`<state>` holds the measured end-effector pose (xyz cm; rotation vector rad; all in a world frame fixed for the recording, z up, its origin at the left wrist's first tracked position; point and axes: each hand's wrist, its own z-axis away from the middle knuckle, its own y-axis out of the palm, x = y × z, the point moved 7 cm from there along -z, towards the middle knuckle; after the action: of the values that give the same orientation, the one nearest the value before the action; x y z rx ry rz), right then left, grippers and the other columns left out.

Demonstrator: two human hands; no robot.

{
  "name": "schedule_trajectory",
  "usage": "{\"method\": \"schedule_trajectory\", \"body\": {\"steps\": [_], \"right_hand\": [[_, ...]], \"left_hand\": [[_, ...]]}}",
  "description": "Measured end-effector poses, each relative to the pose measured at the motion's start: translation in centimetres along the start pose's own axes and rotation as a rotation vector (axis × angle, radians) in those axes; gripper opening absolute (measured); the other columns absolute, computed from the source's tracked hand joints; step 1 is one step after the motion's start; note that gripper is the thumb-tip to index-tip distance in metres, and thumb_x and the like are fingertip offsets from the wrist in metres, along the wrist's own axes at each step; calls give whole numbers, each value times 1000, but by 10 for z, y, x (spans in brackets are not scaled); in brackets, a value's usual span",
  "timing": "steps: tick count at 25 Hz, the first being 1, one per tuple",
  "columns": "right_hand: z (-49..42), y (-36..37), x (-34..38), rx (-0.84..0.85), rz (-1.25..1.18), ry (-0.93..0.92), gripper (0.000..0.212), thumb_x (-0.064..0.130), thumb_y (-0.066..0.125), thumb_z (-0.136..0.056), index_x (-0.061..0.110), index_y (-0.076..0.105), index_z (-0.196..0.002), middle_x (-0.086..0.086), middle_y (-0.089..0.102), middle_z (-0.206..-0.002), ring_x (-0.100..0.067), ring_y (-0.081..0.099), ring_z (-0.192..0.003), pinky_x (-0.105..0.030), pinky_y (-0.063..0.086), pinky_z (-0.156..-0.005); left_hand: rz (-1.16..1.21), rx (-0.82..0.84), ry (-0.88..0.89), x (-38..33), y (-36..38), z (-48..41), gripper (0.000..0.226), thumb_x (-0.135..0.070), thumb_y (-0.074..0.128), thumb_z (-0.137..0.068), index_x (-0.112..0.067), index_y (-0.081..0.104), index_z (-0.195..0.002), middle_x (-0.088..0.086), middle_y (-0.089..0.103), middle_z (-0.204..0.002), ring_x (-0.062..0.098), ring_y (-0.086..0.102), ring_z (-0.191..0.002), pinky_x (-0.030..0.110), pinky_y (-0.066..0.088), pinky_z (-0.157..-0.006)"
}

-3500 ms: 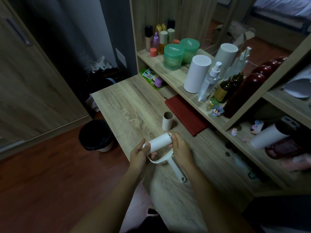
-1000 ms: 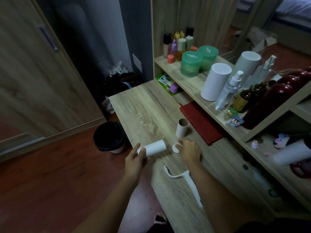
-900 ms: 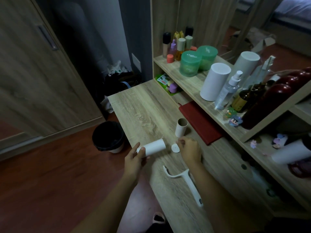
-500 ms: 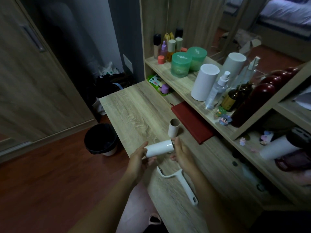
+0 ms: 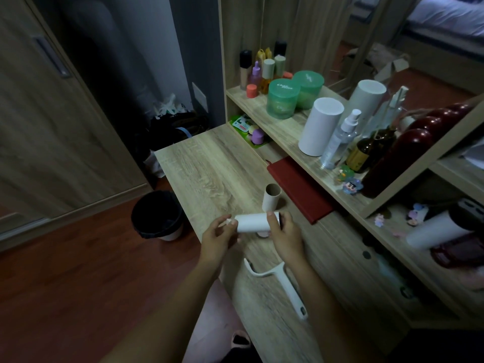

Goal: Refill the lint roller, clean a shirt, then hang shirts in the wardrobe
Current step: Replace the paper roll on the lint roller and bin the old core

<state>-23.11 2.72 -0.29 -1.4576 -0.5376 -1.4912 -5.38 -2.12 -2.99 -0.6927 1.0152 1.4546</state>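
Refill one, core one, handle one.

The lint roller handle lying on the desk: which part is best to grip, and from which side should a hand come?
Probably the straight shaft of the lint roller handle, taken from above by the right hand. It lies flat on the desk with the shaft toward the person; the thin curved fork gives little to hold. That hand holds the white roll.
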Motion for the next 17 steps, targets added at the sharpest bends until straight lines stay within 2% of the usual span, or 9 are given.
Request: {"method": "schedule_trajectory", "body": {"steps": [2,4,7,9,14,17], "right_hand": [[-3,-2,5,-21,-101,16,12,30,48,-94,20,51,-100,5,61,-91,-18,63,-85,-38,54,-75],[-7,-6,8,-44,-132,28,15,32,45,-95,21,51,-101,10,61,-87,-14,64,-78,-39,54,-75],[-10,-11,11,-56,-104,35,23,41,42,-94,25,53,-105,9,64,-85,-12,66,-75,-37,55,-72],[-10,-15,13,-68,-116,48,27,42,42,-94,23,54,-109,6,65,-85,-10,65,-73,-31,53,-68],[-12,-20,20,-102,-163,49,32,36,43,-96,9,54,-110,-5,64,-93,-6,60,-66,-8,44,-50],[-17,-16,23,-100,-185,57,33,35,43,-96,8,53,-111,-8,63,-96,-7,60,-67,-6,43,-48]], "left_hand": [[16,-14,38,-5,1,-6,32,-21,62,-89,-14,57,-120,10,68,-98,17,67,-84,29,56,-79],[-131,-54,69,-4,1,-12,33,-25,65,-87,-18,55,-117,9,67,-101,17,66,-88,28,53,-81],[-777,-44,163,4,3,-19,39,-27,70,-81,-14,56,-115,12,59,-114,23,61,-99,26,45,-80],[-1037,30,214,13,9,-18,47,-28,69,-80,-11,53,-121,12,53,-119,26,55,-106,28,42,-86],[-1220,113,262,24,18,-22,50,-22,67,-79,-11,52,-125,12,50,-125,29,46,-116,36,41,-96],[-1258,157,222,31,21,-25,51,-22,66,-80,-14,50,-127,10,47,-129,29,42,-119,38,41,-97]]}}
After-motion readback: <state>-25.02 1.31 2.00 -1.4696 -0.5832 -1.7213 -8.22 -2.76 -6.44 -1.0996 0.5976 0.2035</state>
